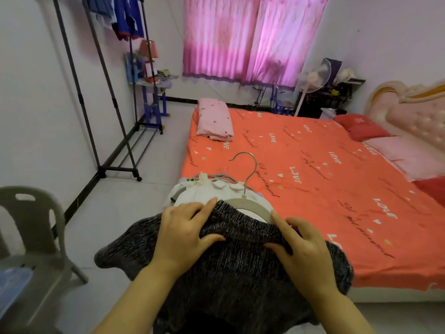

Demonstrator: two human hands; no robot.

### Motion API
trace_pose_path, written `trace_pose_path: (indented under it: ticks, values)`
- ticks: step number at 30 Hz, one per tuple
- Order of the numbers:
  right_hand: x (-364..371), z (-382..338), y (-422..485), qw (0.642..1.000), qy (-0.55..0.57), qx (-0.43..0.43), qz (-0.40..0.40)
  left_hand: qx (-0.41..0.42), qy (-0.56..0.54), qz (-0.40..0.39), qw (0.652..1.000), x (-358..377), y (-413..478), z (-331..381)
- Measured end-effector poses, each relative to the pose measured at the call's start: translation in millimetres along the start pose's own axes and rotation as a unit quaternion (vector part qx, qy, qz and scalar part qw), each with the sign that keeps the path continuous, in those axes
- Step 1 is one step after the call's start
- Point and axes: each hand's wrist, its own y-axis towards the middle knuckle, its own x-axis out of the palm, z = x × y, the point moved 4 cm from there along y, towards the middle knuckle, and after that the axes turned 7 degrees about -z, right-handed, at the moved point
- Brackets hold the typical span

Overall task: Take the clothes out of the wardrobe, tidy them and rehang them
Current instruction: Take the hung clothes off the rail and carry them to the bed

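A dark grey knitted garment (pixel 231 273) lies spread at the near corner of the bed, over a white hanger (pixel 250 207) with a metal hook. My left hand (pixel 185 233) holds the knit's left shoulder, thumb tucked under a fold and fingers laid over the neckline. My right hand (pixel 303 242) grips the right shoulder the same way, next to the hanger's arm. Beyond the knit lies a pile of pale clothes on hangers (pixel 212 189). The open clothes rack (pixel 108 97) stands at the left wall with blue garments (pixel 125 15) hanging from its top.
The bed's orange sheet (pixel 313 165) fills the right half, with a folded pink blanket (pixel 214 121) and pillows (pixel 366 128). A grey plastic chair (pixel 36 232) stands at the near left. A fan (pixel 313 80) and a small blue table (pixel 151 88) stand under the pink curtains.
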Motion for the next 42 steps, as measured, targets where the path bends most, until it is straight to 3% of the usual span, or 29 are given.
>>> trace_pose_path:
  ticks: [11, 20, 22, 25, 28, 33, 36, 42]
  values:
    - [117, 104, 131, 0.998, 0.031, -0.01, -0.05, -0.031, 0.03, -0.046, 0.998, 112, 135, -71]
    - [255, 210, 251, 0.985, 0.098, -0.013, -0.143, -0.107, 0.037, -0.114, 0.987, 240, 254, -145]
    - [294, 228, 275, 0.978, 0.101, 0.029, -0.179, -0.158, 0.05, -0.163, 0.972, 275, 273, -164]
    - [351, 244, 295, 0.954, 0.083, 0.097, -0.271, -0.248, 0.088, -0.291, 0.92, 328, 281, -191]
    - [391, 245, 283, 0.928, 0.111, 0.095, -0.342, -0.285, 0.068, -0.352, 0.889, 367, 273, -200]
    - [412, 252, 228, 0.877, 0.113, 0.097, -0.457, -0.304, 0.065, -0.425, 0.85, 391, 242, -196]
    - [407, 263, 211, 0.861, 0.11, 0.119, -0.483, -0.293, 0.055, -0.456, 0.838, 391, 235, -191]
    - [371, 287, 210, 0.862, 0.087, 0.171, -0.469, -0.225, 0.044, -0.444, 0.866, 373, 263, -167]
